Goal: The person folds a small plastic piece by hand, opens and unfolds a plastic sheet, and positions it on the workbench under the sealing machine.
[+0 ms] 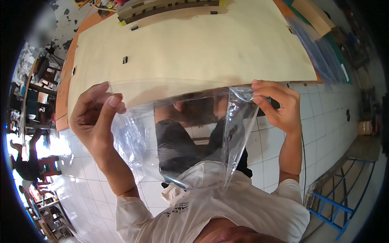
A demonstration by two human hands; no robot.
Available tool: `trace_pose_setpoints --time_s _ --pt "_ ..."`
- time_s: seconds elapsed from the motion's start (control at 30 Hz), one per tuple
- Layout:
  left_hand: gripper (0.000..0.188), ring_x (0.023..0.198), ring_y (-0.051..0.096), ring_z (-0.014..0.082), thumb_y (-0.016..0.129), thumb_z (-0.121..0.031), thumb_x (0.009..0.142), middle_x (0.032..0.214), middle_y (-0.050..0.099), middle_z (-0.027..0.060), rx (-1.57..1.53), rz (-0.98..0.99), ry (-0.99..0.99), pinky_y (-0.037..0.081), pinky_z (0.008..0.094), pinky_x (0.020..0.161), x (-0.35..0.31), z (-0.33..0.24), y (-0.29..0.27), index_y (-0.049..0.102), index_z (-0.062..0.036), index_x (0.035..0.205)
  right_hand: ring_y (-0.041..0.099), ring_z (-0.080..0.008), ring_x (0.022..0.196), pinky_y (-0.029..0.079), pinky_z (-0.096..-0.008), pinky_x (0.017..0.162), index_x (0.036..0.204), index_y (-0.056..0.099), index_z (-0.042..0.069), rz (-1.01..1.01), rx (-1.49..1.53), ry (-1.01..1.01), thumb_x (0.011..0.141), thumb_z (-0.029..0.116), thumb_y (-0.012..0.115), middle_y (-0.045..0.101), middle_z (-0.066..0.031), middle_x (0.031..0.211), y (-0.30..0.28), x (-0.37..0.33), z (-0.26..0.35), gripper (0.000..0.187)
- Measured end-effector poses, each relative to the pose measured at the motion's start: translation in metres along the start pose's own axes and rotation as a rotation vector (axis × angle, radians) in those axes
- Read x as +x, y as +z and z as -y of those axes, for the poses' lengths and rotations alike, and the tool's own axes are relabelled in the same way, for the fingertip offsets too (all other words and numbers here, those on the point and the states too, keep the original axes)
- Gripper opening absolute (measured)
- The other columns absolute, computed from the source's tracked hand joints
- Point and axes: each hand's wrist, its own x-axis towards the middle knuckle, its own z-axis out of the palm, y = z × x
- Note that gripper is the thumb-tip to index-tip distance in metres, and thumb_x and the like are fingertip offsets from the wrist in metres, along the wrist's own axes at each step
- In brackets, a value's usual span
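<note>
One clear, thin plastic sheet [188,131] is in hand, suspended between two bare hands in front of the person's torso and lap. Its upper edge overlaps the near edge of one wide table covered in cream paper [186,52], as viewed; contact with the table cannot be determined. The film is creased at both sides.

Left hand [95,115]: thumb and fingertips closed together on the sheet's upper left corner, the other fingers curled. Right hand [282,106]: thumb and index finger nearly together, pinching the upper right corner, the remaining fingers bent.

On the cream paper, three small black rectangular pieces [125,60] are counted, well apart from one another. One long grey bar with yellow ends [170,11] lies at the far side. At the right end are one brown cardboard piece [314,18] and a layer of clear bluish plastic sheeting [320,52]; its sheets cannot be counted.

On the right stands one blue metal-tube frame [333,207], near the white tiled floor [320,133]. One red stool [49,166] is at the left.
</note>
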Motion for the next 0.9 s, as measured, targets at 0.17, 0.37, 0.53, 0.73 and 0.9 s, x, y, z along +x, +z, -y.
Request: trace_pose_setpoints --time_s 0.17,0.37,0.53,0.73,0.9 --pt "0.025 0.063 0.062 0.0145 0.071 0.003 0.081 0.076 0.068 0.0112 0.015 0.012 0.081 0.051 0.026 0.062 0.008 -0.006 -0.004 0.065 0.0044 0.106 0.071 -0.024 0.084 0.056 -0.0298 0.073 0.085 0.07 -0.001 0.058 0.066 -0.016 0.076 0.002 0.075 0.072 -0.0129 0.093 -0.013 0.006 0.003 0.011" --pt "0.026 0.063 0.061 0.0147 0.07 0.003 0.082 0.078 0.068 0.0132 -0.041 0.046 0.062 0.05 0.0271 0.06 0.012 0.002 -0.008 0.064 0.0054 0.107 0.072 -0.0205 0.077 0.055 -0.0274 0.07 0.084 0.07 -0.001 -0.016 0.21 0.035 0.076 0.0 0.074 0.073 -0.0126 0.086 -0.009 0.007 0.005 0.009" --pt "0.026 0.062 0.061 0.0149 0.071 0.003 0.082 0.079 0.069 0.014 -0.054 0.046 0.073 0.05 0.0271 0.059 0.012 0.006 -0.009 0.065 0.0055 0.106 0.072 -0.0198 0.073 0.054 -0.0271 0.066 0.082 0.07 0.0 -0.046 0.118 0.108 0.077 0.0 0.074 0.073 -0.0112 0.082 -0.007 0.006 0.013 0.006" --pt "0.027 0.064 0.063 0.0163 0.073 0.002 0.08 0.079 0.069 0.0141 -0.054 0.057 0.043 0.05 0.028 0.058 0.01 0.012 -0.009 0.065 0.0048 0.106 0.071 -0.023 0.073 0.054 -0.0295 0.066 0.094 0.067 0.0 -0.106 0.1 0.205 0.081 0.004 0.073 0.072 -0.0116 0.08 -0.002 0.004 0.021 0.014" --pt "0.028 0.066 0.064 0.0169 0.073 0.0 0.08 0.081 0.07 0.014 -0.029 0.073 0.028 0.051 0.0289 0.057 0.007 0.011 -0.004 0.065 0.0041 0.107 0.071 -0.0231 0.074 0.054 -0.0293 0.067 0.099 0.067 0.001 -0.057 0.083 0.192 0.085 0.003 0.069 0.072 -0.0115 0.081 -0.003 0.005 0.013 0.015"
